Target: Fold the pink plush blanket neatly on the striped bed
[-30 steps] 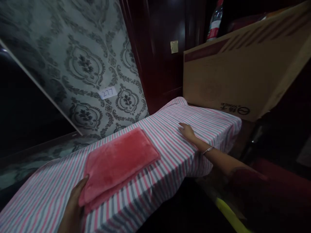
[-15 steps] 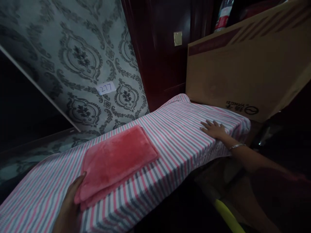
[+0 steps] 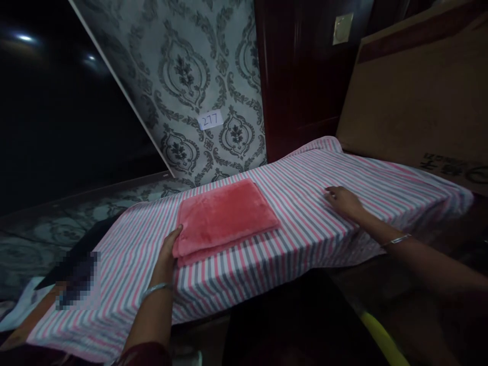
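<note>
A folded pink plush towel (image 3: 224, 216) lies on a pink, grey and white striped cloth (image 3: 305, 223) that covers a long narrow surface. My left hand (image 3: 168, 252) rests at the towel's near left corner, thumb against its edge; its fingers are hidden under or behind the fold. My right hand (image 3: 343, 201) lies flat on the striped cloth to the right of the towel, fingers stretched out. Both wrists wear thin bracelets.
A large cardboard box (image 3: 415, 96) stands at the far right end of the surface. Behind are patterned wallpaper with a small label reading 277 (image 3: 210, 120) and a dark wooden door (image 3: 301, 76). A yellow object (image 3: 381, 338) lies low at the right.
The view has swung left. My right hand slid right along the cloth, then came back toward the towel. My left hand stays at the towel's near corner.
</note>
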The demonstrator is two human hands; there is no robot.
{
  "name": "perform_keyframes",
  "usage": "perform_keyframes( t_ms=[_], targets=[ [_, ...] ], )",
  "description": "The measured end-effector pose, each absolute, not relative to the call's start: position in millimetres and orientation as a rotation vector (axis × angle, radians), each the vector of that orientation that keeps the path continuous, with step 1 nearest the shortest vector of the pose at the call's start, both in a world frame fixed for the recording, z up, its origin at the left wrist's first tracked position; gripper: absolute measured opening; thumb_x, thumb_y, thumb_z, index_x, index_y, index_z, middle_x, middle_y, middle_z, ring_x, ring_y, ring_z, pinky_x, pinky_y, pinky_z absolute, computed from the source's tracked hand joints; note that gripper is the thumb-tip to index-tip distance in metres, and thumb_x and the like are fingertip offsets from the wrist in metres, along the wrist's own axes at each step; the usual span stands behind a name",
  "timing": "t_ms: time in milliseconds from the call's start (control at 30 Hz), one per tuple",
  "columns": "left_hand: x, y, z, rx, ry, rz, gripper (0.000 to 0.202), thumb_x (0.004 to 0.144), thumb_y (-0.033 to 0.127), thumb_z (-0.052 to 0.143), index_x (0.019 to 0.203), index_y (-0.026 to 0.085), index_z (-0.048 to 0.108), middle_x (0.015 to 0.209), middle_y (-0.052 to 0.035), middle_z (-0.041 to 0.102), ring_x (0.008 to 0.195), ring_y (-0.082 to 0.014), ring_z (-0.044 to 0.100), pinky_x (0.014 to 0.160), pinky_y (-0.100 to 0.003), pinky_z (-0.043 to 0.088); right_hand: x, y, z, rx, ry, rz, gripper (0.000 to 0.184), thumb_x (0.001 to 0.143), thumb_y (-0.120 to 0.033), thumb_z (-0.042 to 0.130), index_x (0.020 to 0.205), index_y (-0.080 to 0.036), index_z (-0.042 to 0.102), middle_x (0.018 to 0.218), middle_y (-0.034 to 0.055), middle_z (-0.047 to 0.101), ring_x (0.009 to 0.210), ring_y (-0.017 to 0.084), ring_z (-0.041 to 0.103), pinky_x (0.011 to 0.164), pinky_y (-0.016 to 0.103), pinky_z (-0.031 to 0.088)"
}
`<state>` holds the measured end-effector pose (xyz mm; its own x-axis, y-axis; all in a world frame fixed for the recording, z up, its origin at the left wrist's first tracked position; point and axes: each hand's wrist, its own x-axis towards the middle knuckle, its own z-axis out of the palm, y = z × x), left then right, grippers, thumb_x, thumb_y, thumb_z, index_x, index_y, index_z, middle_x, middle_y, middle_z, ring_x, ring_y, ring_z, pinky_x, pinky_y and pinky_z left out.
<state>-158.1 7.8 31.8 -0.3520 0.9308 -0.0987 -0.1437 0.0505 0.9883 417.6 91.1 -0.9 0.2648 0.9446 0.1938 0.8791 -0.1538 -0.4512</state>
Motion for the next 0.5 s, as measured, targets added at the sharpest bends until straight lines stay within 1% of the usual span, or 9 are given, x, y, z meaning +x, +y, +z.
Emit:
perform_keyframes(
  t_ms=[33, 100, 167, 233, 300, 333, 400, 467, 500],
  targets=[
    [-158, 14, 32, 0.867, 1.402, 1.478, 0.04, 0.084, 0.025, 0.068, 0.124, 0.022, 0.069, 0.125, -0.0078, 0.073, 0.132, -0.0215, 0.058, 0.11, -0.031, 0.048, 395, 95, 0, -1.971, -1.677, 0.28, 0.033, 0.096, -0.034, 0.049, 0.116, -0.016, 0.068, 0.109, 0.0156, 0.072, 0.098, 0.025, 0.068, 0.091, 0.036, 0.051],
    [-157, 29, 35, 0.817, 1.417, 1.441, 0.037, 0.085, 0.029, 0.068, 0.121, 0.018, 0.069, 0.118, -0.0097, 0.075, 0.125, -0.0225, 0.064, 0.106, -0.031, 0.051, 351, 101, 1, -1.724, -1.636, 0.667, 0.03, 0.095, -0.042, 0.051, 0.1, -0.018, 0.068, 0.084, 0.0078, 0.072, 0.072, 0.018, 0.067, 0.071, 0.028, 0.053],
    [-155, 43, 39, 0.712, 1.419, 1.358, 0.036, 0.085, 0.029, 0.069, 0.117, 0.013, 0.07, 0.109, -0.0125, 0.077, 0.113, -0.0244, 0.07, 0.1, -0.032, 0.056, 311, 105, 3, -1.557, -1.574, 0.962, 0.033, 0.092, -0.051, 0.056, 0.094, -0.019, 0.065, 0.073, 0.004, 0.069, 0.058, 0.014, 0.062, 0.058, 0.024, 0.049],
    [-155, 52, 41, 0.668, 1.402, 1.294, 0.037, 0.082, 0.027, 0.072, 0.115, 0.01, 0.069, 0.101, -0.014, 0.078, 0.1, -0.0256, 0.075, 0.092, -0.034, 0.059, 281, 109, 5, -1.523, -1.543, 1.127, 0.04, 0.089, -0.058, 0.059, 0.097, -0.02, 0.064, 0.069, 0.0024, 0.068, 0.052, 0.013, 0.059, 0.051, 0.023, 0.046],
    [-155, 55, 42, 0.711, 1.396, 1.294, 0.043, 0.078, 0.023, 0.077, 0.118, 0.01, 0.067, 0.099, -0.0138, 0.078, 0.092, -0.0255, 0.076, 0.088, -0.034, 0.061, 258, 112, 6, -1.502, -1.494, 1.222, 0.045, 0.085, -0.061, 0.064, 0.106, -0.021, 0.064, 0.074, 0.0029, 0.07, 0.054, 0.014, 0.06, 0.052, 0.025, 0.048],
    [-155, 54, 42, 0.744, 1.395, 1.302, 0.046, 0.076, 0.021, 0.079, 0.119, 0.011, 0.066, 0.1, -0.0138, 0.078, 0.091, -0.0255, 0.076, 0.087, -0.035, 0.061, 250, 114, 7, -1.458, -1.447, 1.263, 0.047, 0.081, -0.059, 0.07, 0.109, -0.022, 0.064, 0.08, 0.0039, 0.072, 0.059, 0.016, 0.063, 0.054, 0.026, 0.051],
    [-152, 53, 45, 0.813, 1.38, 1.323, 0.053, 0.071, 0.016, 0.082, 0.121, 0.012, 0.064, 0.103, -0.0142, 0.077, 0.093, -0.026, 0.076, 0.087, -0.035, 0.061, 236, 118, 9, -1.325, -1.359, 1.31, 0.052, 0.072, -0.047, 0.081, 0.113, -0.021, 0.063, 0.093, 0.0065, 0.074, 0.072, 0.019, 0.067, 0.064, 0.03, 0.056],
    [-149, 53, 51, 0.861, 1.349, 1.351, 0.059, 0.067, 0.012, 0.085, 0.122, 0.012, 0.063, 0.105, -0.0147, 0.077, 0.094, -0.0264, 0.075, 0.088, -0.035, 0.06, 227, 122, 13, -1.198, -1.303, 1.341, 0.059, 0.065, -0.035, 0.085, 0.117, -0.02, 0.062, 0.106, 0.0083, 0.074, 0.084, 0.022, 0.069, 0.076, 0.034, 0.058],
    [-147, 53, 55, 0.872, 1.337, 1.365, 0.06, 0.066, 0.012, 0.086, 0.122, 0.012, 0.063, 0.105, -0.0147, 0.077, 0.094, -0.0265, 0.075, 0.088, -0.035, 0.06, 225, 123, 15, -1.162, -1.297, 1.333, 0.062, 0.063, -0.032, 0.084, 0.119, -0.02, 0.061, 0.111, 0.0085, 0.073, 0.088, 0.023, 0.069, 0.08, 0.035, 0.059]
  ],
)
